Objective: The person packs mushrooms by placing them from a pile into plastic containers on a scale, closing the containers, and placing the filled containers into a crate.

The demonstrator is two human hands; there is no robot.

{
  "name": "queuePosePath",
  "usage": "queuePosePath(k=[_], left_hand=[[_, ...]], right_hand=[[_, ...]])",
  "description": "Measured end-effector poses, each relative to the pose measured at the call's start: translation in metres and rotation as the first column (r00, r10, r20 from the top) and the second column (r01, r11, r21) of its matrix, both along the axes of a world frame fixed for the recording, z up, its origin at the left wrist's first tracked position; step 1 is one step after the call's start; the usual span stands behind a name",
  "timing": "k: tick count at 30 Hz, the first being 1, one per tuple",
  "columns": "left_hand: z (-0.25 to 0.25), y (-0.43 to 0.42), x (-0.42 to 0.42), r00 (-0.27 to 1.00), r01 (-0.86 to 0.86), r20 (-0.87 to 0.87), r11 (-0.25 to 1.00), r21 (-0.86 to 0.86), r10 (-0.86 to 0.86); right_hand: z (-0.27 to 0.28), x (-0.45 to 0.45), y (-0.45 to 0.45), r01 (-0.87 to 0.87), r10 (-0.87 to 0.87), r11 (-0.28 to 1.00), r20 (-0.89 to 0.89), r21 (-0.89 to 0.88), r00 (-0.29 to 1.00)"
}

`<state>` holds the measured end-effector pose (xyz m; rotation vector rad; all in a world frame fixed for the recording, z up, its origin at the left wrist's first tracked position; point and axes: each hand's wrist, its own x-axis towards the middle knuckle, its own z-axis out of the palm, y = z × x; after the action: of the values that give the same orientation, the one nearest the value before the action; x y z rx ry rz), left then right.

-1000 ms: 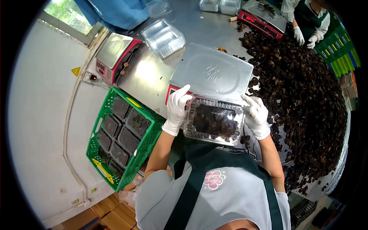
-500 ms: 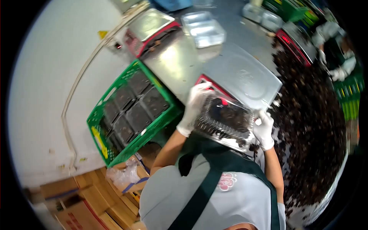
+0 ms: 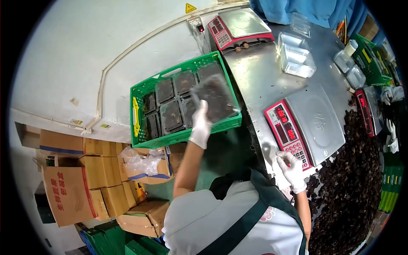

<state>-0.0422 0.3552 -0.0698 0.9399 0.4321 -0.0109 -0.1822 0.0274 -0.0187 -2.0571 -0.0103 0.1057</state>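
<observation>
My left hand (image 3: pixel 201 121), in a white glove, grips a clear plastic clamshell box (image 3: pixel 216 98) full of dark pieces and holds it tilted over the right end of the green crate (image 3: pixel 187 138). Several similar filled boxes (image 3: pixel 171 115) sit in rows in that crate. My right hand (image 3: pixel 291 171), also gloved, is at the front edge of the red and silver scale (image 3: pixel 316 127), near its keypad. Its fingers are loosely bent and apart, with nothing seen in them. The scale's platform carries no box, and its red digits are lit.
Dark, leafy-looking pieces (image 3: pixel 350 182) are heaped on the right. Clear trays (image 3: pixel 297 57) and a second scale (image 3: pixel 242 27) stand at the back of the metal table. Cardboard boxes (image 3: pixel 110 170) are stacked at lower left. At far right are another person's gloved hands (image 3: pixel 392 136) beside a third scale (image 3: pixel 369 110).
The clamshell box has moved left, from between both hands in front of the scale to above the crate, in my left hand alone. My right hand has let go of it. The view has turned left.
</observation>
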Motion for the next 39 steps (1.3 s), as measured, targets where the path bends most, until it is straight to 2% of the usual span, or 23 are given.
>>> queuePosePath(k=[1,2,4,6,7,8,9,10,11,13,14,16,17,19,22,24,29,30,31,33,34,35,39], left_hand=[[-0.016,0.050,0.007,0.998,0.014,-0.059,0.946,0.324,0.005],[0.019,0.064,0.000,0.989,-0.142,0.111,0.853,0.503,0.099],[0.023,0.143,0.005,0.990,-0.106,-0.023,0.827,0.553,0.142],[0.027,0.220,0.017,0.980,-0.187,0.079,0.705,0.684,0.183],[0.026,0.271,0.030,0.959,-0.104,-0.092,0.639,0.762,0.266],[0.035,0.286,0.036,0.921,-0.233,0.038,0.470,0.851,0.389],[-0.014,0.364,0.060,0.790,-0.251,0.151,0.088,0.964,0.595],[0.029,0.320,0.050,0.665,-0.080,0.152,-0.133,0.988,0.731],[0.016,0.332,0.057,0.666,-0.085,0.155,-0.132,0.988,0.729],[-0.006,0.346,0.081,0.789,-0.237,0.129,0.103,0.966,0.600],[-0.017,0.324,0.088,0.799,-0.239,0.248,-0.088,0.967,0.547],[-0.023,0.274,0.106,0.920,-0.261,0.226,0.073,0.963,0.320],[-0.051,0.260,0.130,0.922,-0.247,0.260,-0.080,0.966,0.288],[-0.046,0.180,0.154,0.965,-0.245,0.236,0.072,0.967,0.112],[-0.032,0.035,0.184,0.834,-0.482,0.496,0.118,0.868,-0.243],[-0.018,-0.058,0.200,0.753,-0.439,0.475,0.191,0.878,-0.455],[-0.003,-0.243,0.244,0.461,-0.493,0.320,0.061,0.868,-0.828],[0.010,-0.272,0.251,0.519,-0.266,0.037,-0.121,0.956,-0.854],[-0.012,-0.294,0.271,0.454,-0.178,0.157,0.083,0.981,-0.877],[-0.038,-0.319,0.296,0.209,-0.391,0.310,0.212,0.896,-0.927],[-0.083,-0.326,0.359,0.331,-0.485,-0.090,-0.251,0.838,-0.939],[-0.040,-0.339,0.318,0.462,-0.314,-0.285,-0.455,0.833,-0.840],[-0.047,-0.342,0.338,0.537,-0.320,-0.138,-0.353,0.879,-0.832]], right_hand=[[-0.006,-0.004,-0.003,0.012,-0.012,1.000,0.011,-0.024,1.000],[-0.009,-0.008,-0.007,0.015,-0.015,1.000,-0.006,-0.027,1.000],[-0.012,-0.017,-0.013,0.038,-0.040,0.998,-0.039,-0.039,0.998],[-0.023,-0.026,-0.023,0.067,-0.070,0.997,-0.110,-0.023,0.991],[-0.025,-0.031,-0.026,0.087,-0.088,0.996,-0.147,-0.015,0.985],[-0.031,-0.036,-0.030,0.100,-0.094,0.995,-0.166,0.026,0.982],[-0.025,-0.037,-0.032,0.089,-0.083,0.996,-0.219,0.017,0.972],[-0.025,-0.040,-0.034,0.107,-0.101,0.994,-0.220,0.015,0.970],[-0.026,-0.042,-0.036,0.128,-0.122,0.992,-0.215,0.015,0.969],[-0.020,-0.044,-0.038,0.173,-0.166,0.985,-0.214,0.013,0.963],[-0.019,-0.048,-0.039,0.211,-0.204,0.977,-0.223,0.012,0.953],[-0.031,-0.060,-0.050,0.263,-0.260,0.965,-0.206,-0.011,0.943],[-0.033,-0.066,-0.054,0.314,-0.312,0.949,-0.230,-0.029,0.922],[-0.044,-0.081,-0.067,0.393,-0.374,0.919,-0.267,0.020,0.888],[-0.022,-0.095,-0.070,0.467,-0.429,0.881,-0.294,0.073,0.854],[-0.023,-0.108,-0.079,0.520,-0.486,0.852,-0.277,0.062,0.829],[-0.017,-0.131,-0.096,0.638,-0.629,0.770,-0.172,0.000,0.758],[-0.019,-0.138,-0.100,0.665,-0.657,0.747,-0.168,-0.012,0.735],[-0.021,-0.144,-0.105,0.686,-0.680,0.727,-0.166,-0.027,0.714],[-0.018,-0.154,-0.106,0.742,-0.743,0.669,-0.066,-0.050,0.666],[-0.020,-0.160,-0.107,0.780,-0.780,0.623,-0.118,-0.060,0.614],[-0.020,-0.167,-0.108,0.815,-0.812,0.575,-0.170,-0.066,0.559],[-0.022,-0.191,-0.105,0.911,-0.869,0.413,-0.299,0.003,0.395]])
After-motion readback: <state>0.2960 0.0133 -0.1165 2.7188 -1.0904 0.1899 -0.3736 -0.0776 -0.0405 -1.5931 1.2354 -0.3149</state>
